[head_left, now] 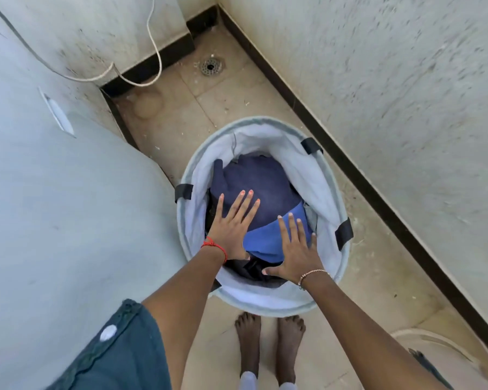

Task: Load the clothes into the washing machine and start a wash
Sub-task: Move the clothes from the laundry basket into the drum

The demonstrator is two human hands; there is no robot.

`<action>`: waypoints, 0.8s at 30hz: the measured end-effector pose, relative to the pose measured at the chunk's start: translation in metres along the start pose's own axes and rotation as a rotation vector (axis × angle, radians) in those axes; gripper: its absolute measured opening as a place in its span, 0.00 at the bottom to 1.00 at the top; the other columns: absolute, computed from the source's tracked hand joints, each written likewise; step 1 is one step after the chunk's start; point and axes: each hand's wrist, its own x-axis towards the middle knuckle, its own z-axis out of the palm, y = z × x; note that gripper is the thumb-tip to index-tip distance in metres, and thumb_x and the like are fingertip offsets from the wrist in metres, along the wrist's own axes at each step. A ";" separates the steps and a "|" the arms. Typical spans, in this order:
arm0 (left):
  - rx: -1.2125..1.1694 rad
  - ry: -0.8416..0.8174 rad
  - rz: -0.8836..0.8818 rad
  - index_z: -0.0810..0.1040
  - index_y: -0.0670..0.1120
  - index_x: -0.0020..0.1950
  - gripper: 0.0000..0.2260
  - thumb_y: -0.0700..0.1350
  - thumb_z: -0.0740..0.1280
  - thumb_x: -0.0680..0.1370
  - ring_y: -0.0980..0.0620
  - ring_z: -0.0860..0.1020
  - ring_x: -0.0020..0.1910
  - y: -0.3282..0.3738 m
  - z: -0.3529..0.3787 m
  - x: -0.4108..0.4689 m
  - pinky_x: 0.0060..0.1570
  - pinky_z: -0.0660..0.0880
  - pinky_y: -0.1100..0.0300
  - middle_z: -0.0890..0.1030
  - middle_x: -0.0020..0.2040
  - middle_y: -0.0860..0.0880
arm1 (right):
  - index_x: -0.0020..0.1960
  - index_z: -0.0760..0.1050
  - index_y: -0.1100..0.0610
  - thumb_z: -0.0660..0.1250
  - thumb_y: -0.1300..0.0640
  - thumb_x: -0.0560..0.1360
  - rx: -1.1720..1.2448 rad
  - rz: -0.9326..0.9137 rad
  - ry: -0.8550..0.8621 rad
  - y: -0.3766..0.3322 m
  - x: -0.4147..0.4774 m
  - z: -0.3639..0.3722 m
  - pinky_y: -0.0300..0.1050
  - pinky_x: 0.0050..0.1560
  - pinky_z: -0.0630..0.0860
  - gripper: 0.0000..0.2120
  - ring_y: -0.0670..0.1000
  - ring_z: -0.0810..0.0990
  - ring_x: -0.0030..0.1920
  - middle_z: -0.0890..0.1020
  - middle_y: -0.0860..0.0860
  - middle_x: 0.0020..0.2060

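Note:
A round pale grey fabric laundry basket point(326, 175) with black strap loops stands on the tiled floor in front of my bare feet. Inside lie clothes: a dark navy garment point(261, 181) on top and a brighter blue one point(268, 240) below it. My left hand point(231, 226), a red thread at the wrist, hovers flat over the navy garment with fingers spread. My right hand point(295, 251), with a thin bracelet, is spread over the blue garment near the basket's front. Neither hand grips anything. The washing machine point(54, 206), a large pale grey body, fills the left side.
A white cable point(152, 43) hangs along the wall behind the machine. A floor drain point(210, 66) sits in the far corner. A rough white wall with dark skirting point(378, 192) runs close along the right. A pale tub rim point(434, 344) shows at bottom right.

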 end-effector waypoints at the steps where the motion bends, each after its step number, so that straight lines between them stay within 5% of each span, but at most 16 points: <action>1: 0.018 0.022 0.005 0.37 0.45 0.75 0.54 0.63 0.70 0.65 0.45 0.39 0.76 -0.003 0.003 0.005 0.65 0.28 0.37 0.39 0.77 0.43 | 0.74 0.31 0.53 0.68 0.34 0.65 0.007 -0.005 0.003 0.001 0.006 0.005 0.64 0.73 0.48 0.57 0.56 0.34 0.75 0.32 0.53 0.74; 5: 0.013 0.074 -0.011 0.40 0.45 0.74 0.54 0.63 0.72 0.63 0.43 0.45 0.76 -0.013 0.010 0.027 0.67 0.31 0.37 0.46 0.77 0.42 | 0.74 0.32 0.50 0.64 0.32 0.67 0.063 -0.024 0.108 0.003 0.031 0.010 0.61 0.74 0.44 0.53 0.55 0.35 0.75 0.34 0.51 0.74; 8: -0.023 0.121 -0.026 0.43 0.45 0.75 0.52 0.62 0.71 0.63 0.42 0.47 0.76 -0.019 0.015 0.043 0.67 0.31 0.37 0.50 0.77 0.40 | 0.74 0.32 0.49 0.65 0.41 0.71 0.036 -0.047 0.188 0.006 0.056 0.000 0.60 0.74 0.42 0.49 0.55 0.36 0.75 0.34 0.51 0.75; 16: -0.084 0.042 -0.048 0.35 0.50 0.75 0.53 0.67 0.67 0.65 0.36 0.37 0.74 -0.025 0.032 0.059 0.65 0.46 0.27 0.39 0.77 0.43 | 0.74 0.32 0.46 0.69 0.45 0.67 -0.126 -0.162 0.134 0.002 0.109 -0.015 0.70 0.70 0.47 0.53 0.56 0.37 0.75 0.35 0.50 0.75; 20: -0.093 0.004 -0.042 0.34 0.48 0.75 0.53 0.66 0.66 0.66 0.37 0.36 0.74 -0.029 0.040 0.059 0.66 0.47 0.27 0.37 0.77 0.43 | 0.72 0.29 0.45 0.74 0.38 0.60 -0.168 -0.181 0.062 0.001 0.116 -0.013 0.74 0.66 0.49 0.62 0.56 0.35 0.75 0.32 0.49 0.74; 24: -0.124 0.002 -0.008 0.36 0.46 0.76 0.49 0.63 0.64 0.70 0.37 0.36 0.74 -0.029 0.043 0.061 0.65 0.45 0.28 0.37 0.77 0.42 | 0.73 0.30 0.47 0.71 0.40 0.65 -0.160 -0.176 0.050 0.000 0.116 -0.009 0.75 0.65 0.50 0.57 0.57 0.35 0.75 0.34 0.48 0.75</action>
